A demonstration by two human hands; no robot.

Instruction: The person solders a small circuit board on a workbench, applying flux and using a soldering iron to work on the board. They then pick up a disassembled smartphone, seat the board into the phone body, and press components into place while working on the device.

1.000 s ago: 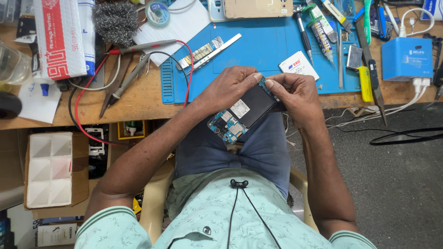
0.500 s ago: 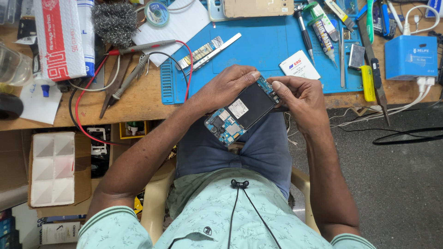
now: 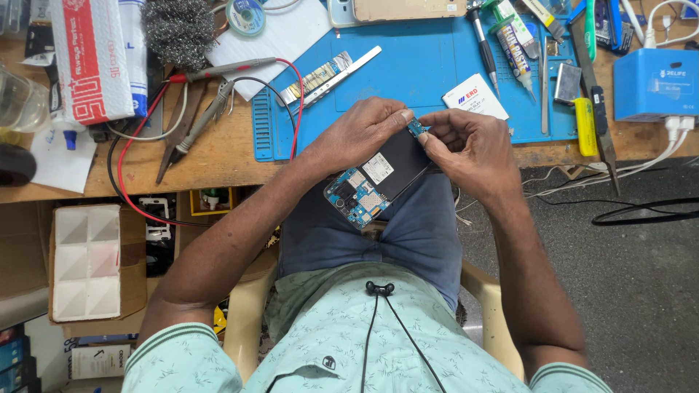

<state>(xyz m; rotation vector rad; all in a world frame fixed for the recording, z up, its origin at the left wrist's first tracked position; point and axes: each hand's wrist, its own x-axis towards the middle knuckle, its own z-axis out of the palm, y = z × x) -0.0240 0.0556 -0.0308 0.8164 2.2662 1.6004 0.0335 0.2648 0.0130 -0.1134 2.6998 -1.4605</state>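
An opened phone (image 3: 378, 182) with a black battery and blue circuit boards lies tilted above my lap, its back cover off. My left hand (image 3: 360, 131) grips its upper left side, thumb near the top end. My right hand (image 3: 470, 145) pinches the small blue board at the phone's top end (image 3: 416, 129) between thumb and fingers. Both hands hover at the front edge of the wooden bench, over the blue work mat (image 3: 408, 65).
On the mat lie a metal pry strip (image 3: 338, 73), a white card (image 3: 475, 96), screwdrivers, glue tubes and tweezers (image 3: 542, 80). A blue box (image 3: 655, 84) sits far right. Red and black probe leads (image 3: 218, 94), steel wool (image 3: 178, 29) and a white compartment tray (image 3: 86, 262) are at left.
Both hands and the phone have shifted slightly up toward the mat. My right fingers have closed onto the small board at the phone's top end.
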